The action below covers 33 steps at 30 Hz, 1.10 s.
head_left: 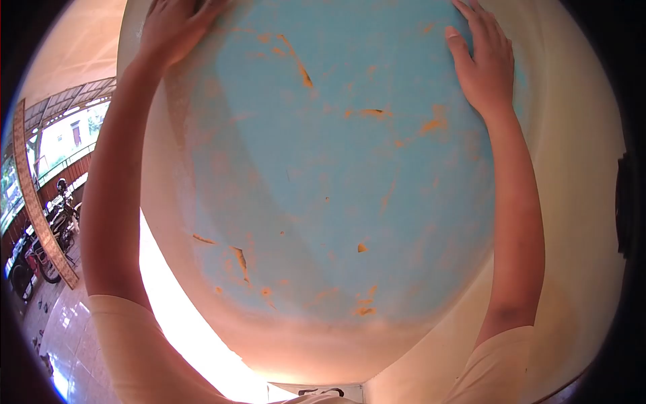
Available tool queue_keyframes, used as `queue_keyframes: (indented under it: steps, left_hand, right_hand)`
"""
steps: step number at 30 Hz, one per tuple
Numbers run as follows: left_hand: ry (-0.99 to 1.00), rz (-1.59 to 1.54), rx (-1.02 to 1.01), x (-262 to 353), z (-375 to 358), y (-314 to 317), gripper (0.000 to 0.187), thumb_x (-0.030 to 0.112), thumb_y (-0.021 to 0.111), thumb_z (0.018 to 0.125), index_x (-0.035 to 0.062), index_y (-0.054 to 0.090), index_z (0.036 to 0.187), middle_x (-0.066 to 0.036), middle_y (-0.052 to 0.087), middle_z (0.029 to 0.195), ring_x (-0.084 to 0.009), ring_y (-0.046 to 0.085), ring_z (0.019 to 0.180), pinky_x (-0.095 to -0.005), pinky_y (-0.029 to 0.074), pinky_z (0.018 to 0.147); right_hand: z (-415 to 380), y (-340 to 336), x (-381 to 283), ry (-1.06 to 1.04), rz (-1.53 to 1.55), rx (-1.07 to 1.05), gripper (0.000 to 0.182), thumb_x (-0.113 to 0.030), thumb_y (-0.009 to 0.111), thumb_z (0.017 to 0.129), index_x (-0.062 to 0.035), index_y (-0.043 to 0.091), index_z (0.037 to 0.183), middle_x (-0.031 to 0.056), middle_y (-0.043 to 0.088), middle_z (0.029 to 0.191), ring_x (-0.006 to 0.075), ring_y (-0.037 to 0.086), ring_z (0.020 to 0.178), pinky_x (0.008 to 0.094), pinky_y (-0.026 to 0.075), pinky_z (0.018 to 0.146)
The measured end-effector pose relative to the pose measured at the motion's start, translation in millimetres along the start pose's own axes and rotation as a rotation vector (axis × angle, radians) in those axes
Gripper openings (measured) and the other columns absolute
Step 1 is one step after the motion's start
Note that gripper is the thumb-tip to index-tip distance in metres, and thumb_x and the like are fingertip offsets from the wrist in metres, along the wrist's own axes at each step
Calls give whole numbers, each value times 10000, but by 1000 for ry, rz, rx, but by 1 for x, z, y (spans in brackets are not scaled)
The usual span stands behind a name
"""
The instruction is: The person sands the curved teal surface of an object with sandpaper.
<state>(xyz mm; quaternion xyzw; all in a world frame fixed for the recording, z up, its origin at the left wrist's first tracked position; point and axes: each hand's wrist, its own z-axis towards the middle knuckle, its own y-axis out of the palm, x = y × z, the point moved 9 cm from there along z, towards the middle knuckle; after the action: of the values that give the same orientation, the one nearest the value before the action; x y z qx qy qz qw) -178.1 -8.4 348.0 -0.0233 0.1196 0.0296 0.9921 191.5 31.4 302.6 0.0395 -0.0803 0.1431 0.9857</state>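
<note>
A large, rounded panel with a worn blue surface (pixel 303 168) and orange-brown scuffs and small tears fills the middle of the view. My left hand (pixel 178 27) rests at its upper left edge, its fingertips cut off by the top of the frame. On the upper right side of the panel lies my right hand (pixel 483 64), thumb and fingers spread, with nothing in its grasp. Both arms reach up along the panel's two sides, the sleeves at the upper arms.
At the far left, a motorcycle (pixel 62 225) stands beyond a slanted wooden strip (pixel 40 209), near a railing and shiny floor tiles (pixel 77 330). A pale wall (pixel 572 202) curves along the right. Bright light shows at the panel's lower left.
</note>
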Motion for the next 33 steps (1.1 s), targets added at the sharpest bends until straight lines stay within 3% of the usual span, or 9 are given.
queue_keyframes:
  steps: [4, 7, 12, 15, 17, 19, 22, 26, 33]
  left_hand:
    - [444, 25, -121, 88, -52, 10, 875, 768, 325, 971, 204, 250, 1636, -128, 107, 1716, -375, 27, 1578, -548, 60, 1267]
    - [535, 40, -238, 89, -62, 8, 939, 838, 268, 934, 214, 250, 1635, -132, 99, 1715, -383, 11, 1576, -560, 51, 1265]
    - [150, -5, -30, -3, 10, -9, 711, 594, 372, 1051, 206, 257, 1636, -92, 138, 1718, -309, 20, 1589, -490, 67, 1281]
    - [103, 48, 38, 18, 15, -6, 721, 603, 364, 1049, 192, 265, 1633, -103, 144, 1715, -319, 20, 1588, -485, 70, 1282]
    - [125, 18, 17, 43, 7, 0, 734, 604, 393, 1041, 184, 271, 1630, -113, 147, 1713, -323, 37, 1587, -493, 71, 1282]
    - [424, -18, 52, 83, -13, -1, 736, 593, 426, 1034, 188, 275, 1629, -118, 149, 1712, -324, 42, 1587, -501, 72, 1281]
    - [443, -20, -61, 64, -19, -14, 735, 581, 449, 1029, 196, 275, 1629, -116, 155, 1711, -328, 40, 1587, -511, 72, 1279]
    - [153, -48, 35, -19, 26, -6, 698, 554, 422, 1039, 207, 280, 1628, -105, 163, 1712, -323, 64, 1585, -503, 94, 1281]
    - [392, -9, 54, 47, -41, -5, 855, 684, 496, 957, 192, 286, 1624, -143, 205, 1692, -347, 78, 1581, -539, 109, 1274]
  right_hand:
    - [2, 0, -1, 28, -18, -14, 529, -251, 556, 1005, -134, 438, 1508, 162, 346, 1621, 364, 262, 1524, 563, 145, 1258]
    - [4, -2, -4, 66, -35, -55, 537, -259, 550, 1010, -134, 422, 1516, 163, 333, 1626, 372, 252, 1527, 568, 141, 1257]
    - [25, 8, -30, 167, -171, -92, 626, -394, 449, 1061, -181, 266, 1622, 131, 182, 1698, 343, 144, 1568, 570, 92, 1268]
    - [44, 14, -87, 81, -197, -78, 653, -479, 377, 1072, -204, 218, 1642, 100, 136, 1715, 322, 108, 1578, 561, 75, 1273]
    - [63, 16, -104, 88, -189, -72, 659, -498, 362, 1070, -204, 219, 1642, 90, 137, 1716, 321, 109, 1578, 555, 73, 1275]
    - [70, 15, -110, 86, -180, -66, 665, -518, 348, 1069, -205, 220, 1641, 79, 138, 1717, 320, 109, 1578, 550, 71, 1277]
    - [71, 17, -109, 88, -176, -72, 659, -517, 336, 1073, -211, 213, 1643, 59, 134, 1720, 307, 106, 1580, 536, 71, 1281]
    - [66, 18, -109, 87, -140, -68, 645, -515, 315, 1080, -225, 207, 1645, 57, 145, 1717, 287, 112, 1581, 527, 71, 1283]
    - [66, 23, -101, 96, -155, -48, 650, -545, 311, 1076, -231, 229, 1640, 61, 172, 1711, 286, 121, 1579, 528, 71, 1283]
